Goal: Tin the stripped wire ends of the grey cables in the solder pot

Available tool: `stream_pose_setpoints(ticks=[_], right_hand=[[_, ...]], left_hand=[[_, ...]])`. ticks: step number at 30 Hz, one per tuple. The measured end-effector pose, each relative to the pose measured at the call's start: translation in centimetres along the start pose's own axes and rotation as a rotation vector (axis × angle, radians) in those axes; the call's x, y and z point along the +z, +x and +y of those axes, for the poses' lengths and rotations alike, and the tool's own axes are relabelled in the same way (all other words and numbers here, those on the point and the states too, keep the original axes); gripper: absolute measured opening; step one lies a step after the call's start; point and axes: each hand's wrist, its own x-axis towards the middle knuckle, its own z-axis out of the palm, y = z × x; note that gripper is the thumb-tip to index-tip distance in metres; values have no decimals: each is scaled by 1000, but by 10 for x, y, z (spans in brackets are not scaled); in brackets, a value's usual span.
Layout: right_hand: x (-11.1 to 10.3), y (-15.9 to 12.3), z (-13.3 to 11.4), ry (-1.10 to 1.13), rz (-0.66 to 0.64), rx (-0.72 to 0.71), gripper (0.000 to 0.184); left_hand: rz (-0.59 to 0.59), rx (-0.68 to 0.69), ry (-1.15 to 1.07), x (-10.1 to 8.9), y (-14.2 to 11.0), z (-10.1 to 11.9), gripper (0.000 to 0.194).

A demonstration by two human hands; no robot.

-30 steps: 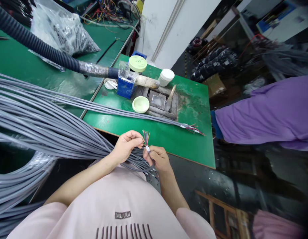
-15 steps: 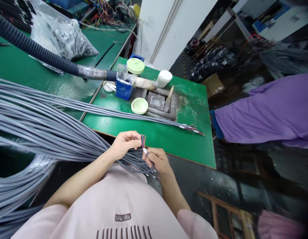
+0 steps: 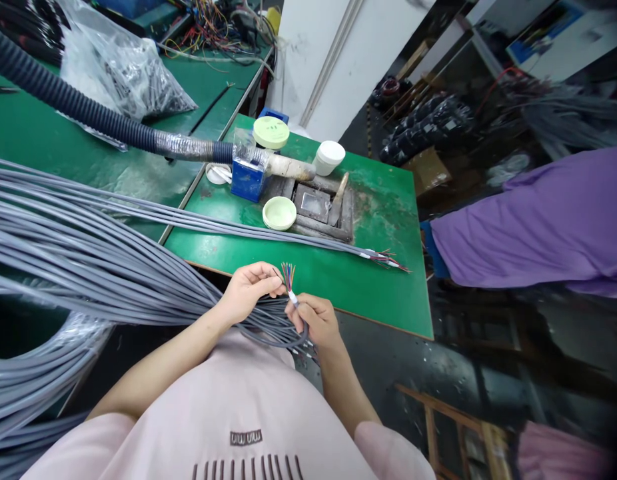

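My right hand (image 3: 316,319) is closed around the end of a grey cable (image 3: 299,315), just below its white sleeve. From the sleeve, thin coloured wires (image 3: 288,272) fan out upward. My left hand (image 3: 253,288) pinches a dark thin wire (image 3: 277,274) between thumb and forefinger, at the left side of the fan. Below and between my hands hang more grey cables (image 3: 268,323) of the bundle. Beyond them, several finished-looking grey cables (image 3: 308,241) lie across the green table, their coloured wire ends (image 3: 388,260) spread at the right.
A solder pot (image 3: 316,202) sits in a dirty frame, with a wooden-handled scraper (image 3: 340,193) on it. Around it are a pale green lid (image 3: 279,213), a white tub (image 3: 329,157) and a ribbed hose (image 3: 113,127) on a blue block (image 3: 247,179). A person's purple sleeve (image 3: 528,227) is at right.
The coloured wires have spread into a wider fan, and one dark wire now stands apart in my left fingers. The cable end in my right hand has tilted and risen slightly.
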Motion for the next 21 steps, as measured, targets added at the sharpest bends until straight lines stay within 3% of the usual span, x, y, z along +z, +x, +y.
stream_pose_setpoints(ticks=[5, 9, 14, 21], right_hand=[[4, 1, -5, -32, 84, 14, 19], [12, 8, -23, -224, 184, 29, 39], [21, 15, -31, -411, 368, -88, 18], [14, 27, -49, -623, 314, -301, 18]], left_hand=[[77, 12, 29, 4, 0, -4, 31], [59, 19, 143, 9, -2, -5, 27], [75, 19, 126, 15, -5, -12, 26], [151, 119, 170, 12, -3, -15, 21]])
